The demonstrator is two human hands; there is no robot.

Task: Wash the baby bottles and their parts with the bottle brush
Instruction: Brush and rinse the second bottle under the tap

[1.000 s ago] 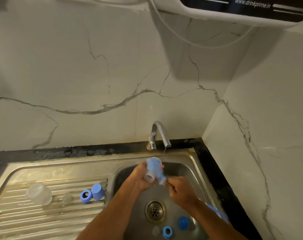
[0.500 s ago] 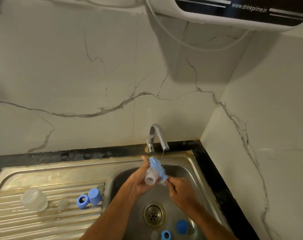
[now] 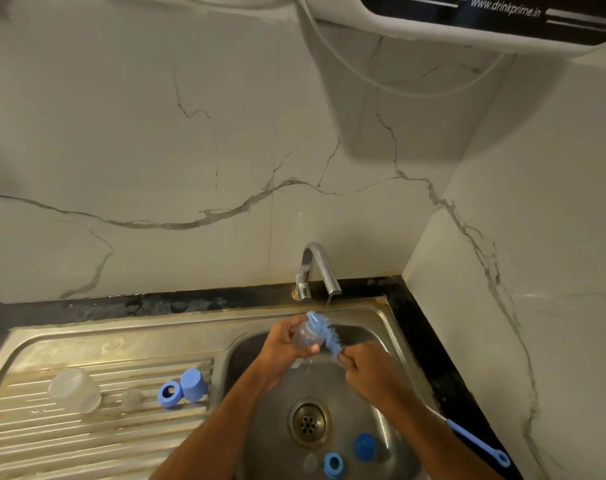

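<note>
Scrubbing step in hand: the person works a small clear plastic baby bottle [image 3: 303, 336] over the steel sink basin [image 3: 391, 344], just below the chrome tap [image 3: 317, 268], which lets out a thin trickle. The left hand [image 3: 284, 344] has fingers and thumb curled round the bottle body. The right hand [image 3: 362, 367] is closed tight on the blue bottle brush [image 3: 324, 336] just below its bristled head; the head lies against the bottle's outside, and the long blue handle trails past the wrist toward the basin's right edge. Next move likely calls for turning the bottle and getting the bristles inside, or rinsing under the trickle; slippery grip is a risk. A blue cap [image 3: 363, 446], a blue ring [image 3: 332, 464] and a clear part sit on the basin floor near the drain [image 3: 308, 422]. On the drainboard's ribbed part [image 3: 86, 441], near its basin-side edge: a clear bottle [image 3: 74, 389], small clear piece, blue ring, blue cap.
</note>
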